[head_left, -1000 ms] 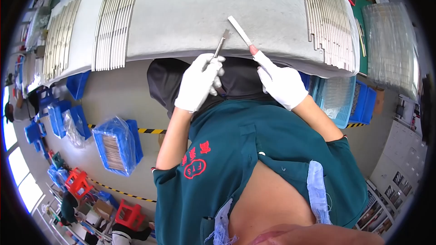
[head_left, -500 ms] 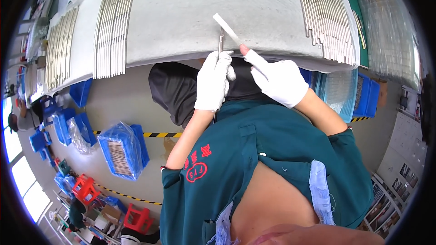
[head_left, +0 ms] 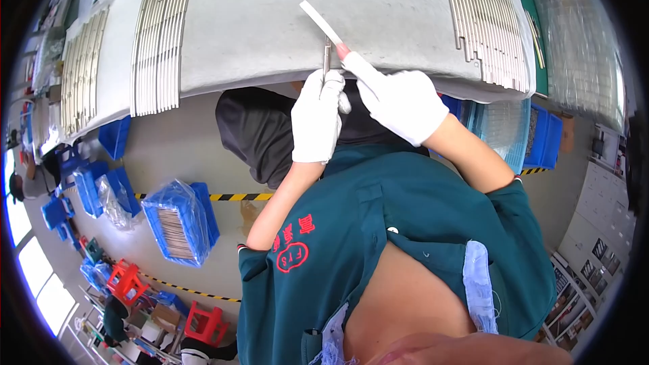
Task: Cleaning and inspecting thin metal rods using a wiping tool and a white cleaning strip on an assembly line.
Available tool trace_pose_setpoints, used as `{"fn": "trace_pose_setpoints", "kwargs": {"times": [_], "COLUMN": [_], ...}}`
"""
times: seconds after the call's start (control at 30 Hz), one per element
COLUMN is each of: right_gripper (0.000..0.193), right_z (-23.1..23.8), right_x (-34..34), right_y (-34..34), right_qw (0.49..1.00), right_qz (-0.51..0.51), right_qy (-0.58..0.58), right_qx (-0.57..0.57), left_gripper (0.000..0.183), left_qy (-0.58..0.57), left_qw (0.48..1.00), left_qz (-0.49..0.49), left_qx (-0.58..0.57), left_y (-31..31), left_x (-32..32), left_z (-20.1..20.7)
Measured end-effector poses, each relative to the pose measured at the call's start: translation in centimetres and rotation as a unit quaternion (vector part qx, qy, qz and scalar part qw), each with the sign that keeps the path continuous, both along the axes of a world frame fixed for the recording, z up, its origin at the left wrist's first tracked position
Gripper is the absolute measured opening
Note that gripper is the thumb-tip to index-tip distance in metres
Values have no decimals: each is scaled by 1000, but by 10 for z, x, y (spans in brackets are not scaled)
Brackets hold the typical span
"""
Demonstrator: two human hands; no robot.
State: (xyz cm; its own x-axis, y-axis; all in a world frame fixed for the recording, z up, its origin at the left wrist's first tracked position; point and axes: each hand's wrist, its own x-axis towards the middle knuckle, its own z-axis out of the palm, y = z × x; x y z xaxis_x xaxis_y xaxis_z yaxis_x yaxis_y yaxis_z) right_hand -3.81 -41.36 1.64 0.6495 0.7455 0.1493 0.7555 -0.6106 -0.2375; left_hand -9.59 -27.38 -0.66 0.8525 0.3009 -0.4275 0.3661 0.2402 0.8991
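My left hand point(head_left: 316, 122), in a white glove, is closed around a slim metal rod point(head_left: 327, 59) that points away from me over the table's near edge. Gloved in white too, my right hand point(head_left: 405, 105) pinches a narrow white strip point(head_left: 319, 20) at its near end. A bare fingertip shows through that glove. The strip slants to the far left, and its lower part lies beside or across the tip of the rod; whether they touch I cannot tell. My left palm hides the rod's near end.
Rows of metal rods lie on the grey-covered table point(head_left: 270, 34): two rows at the left point(head_left: 162, 40) and one row at the right point(head_left: 487, 27). Stacked clear plastic trays point(head_left: 581, 54) stand at the far right. Blue bins point(head_left: 544, 138) and a plastic-lined blue crate of rods point(head_left: 177, 230) are lower down.
My right hand has moved left and farther away, carrying the white strip across toward the rod tip. My left hand stays nearly in place with the rod.
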Motion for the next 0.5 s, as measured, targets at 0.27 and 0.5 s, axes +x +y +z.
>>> {"fn": "trace_pose_setpoints", "kwargs": {"times": [0.27, 0.5], "right_gripper": [55, 56], "right_z": [0, -8], "right_x": [-5, 1], "right_y": [-6, -13], "right_qw": [998, 998], "right_qz": [-5, 27], "right_qy": [22, 56], "right_qx": [-53, 10], "left_gripper": [19, 23], "left_qy": [14, 0], "left_qw": [1000, 999], "left_qz": [-9, 12], "left_qx": [0, -31], "left_y": [1, 1], "left_x": [-1, 0], "left_z": [-1, -1]}}
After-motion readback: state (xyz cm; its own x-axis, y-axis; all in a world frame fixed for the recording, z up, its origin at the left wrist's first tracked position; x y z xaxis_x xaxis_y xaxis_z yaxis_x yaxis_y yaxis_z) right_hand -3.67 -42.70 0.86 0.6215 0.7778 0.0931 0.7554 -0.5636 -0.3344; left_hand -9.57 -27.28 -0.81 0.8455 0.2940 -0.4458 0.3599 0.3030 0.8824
